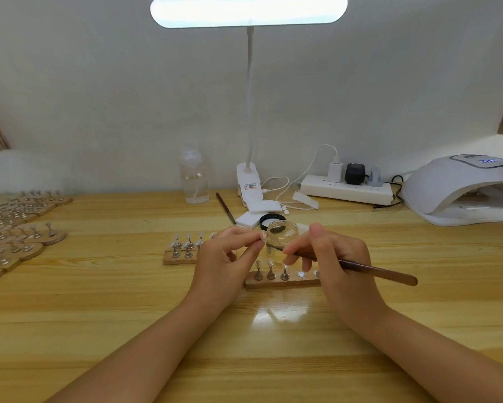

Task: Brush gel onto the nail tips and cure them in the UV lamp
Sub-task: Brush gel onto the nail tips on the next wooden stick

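The left hand (228, 251) pinches a nail tip (263, 235) up beside the open gel jar (282, 234), so the brush (357, 264) gripped in the right hand (331, 257) reaches both easily.

Two bare forearms enter from 7 and 5 o'clock, unsleeved to the frame edge. Left hand (225, 253) and right hand (336, 254): short, unpainted fingernails where visible. Slender wrists; nothing else of the person shows.

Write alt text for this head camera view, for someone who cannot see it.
A person's left hand pinches a clear nail tip while the right hand holds a brown brush to it, above an open gel jar and a wooden stand of nail tips. A white UV lamp sits far right.
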